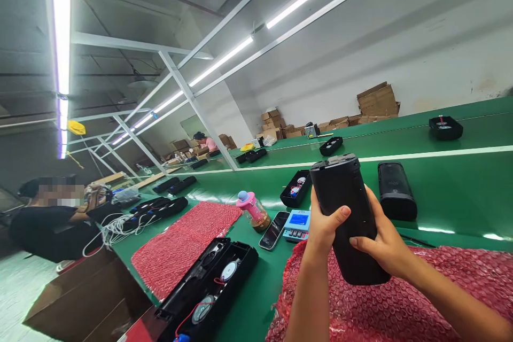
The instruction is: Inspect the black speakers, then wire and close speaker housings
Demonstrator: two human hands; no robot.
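Observation:
Between my two hands a black speaker casing [347, 208] is held up, tilted, over pink bubble wrap [433, 299]. My left hand [324, 224] wraps its left side, thumb across the face. My right hand [380, 235] grips the right side, its thumb also on the face. Behind it on the green bench lie a closed black speaker [396, 189] and an open black shell [295, 188] with red wires inside. A long open speaker housing [216, 288] with round drivers and red wires rests at the lower left.
Left of my hands are a blue device [297, 223], a phone [274, 231] and a pink-lidded bottle [253, 211]. Another pink bubble-wrap sheet [186, 240] covers the bench further left. A co-worker [52, 219] sits beside white cables [118, 232]. A cardboard box [92, 294] stands below.

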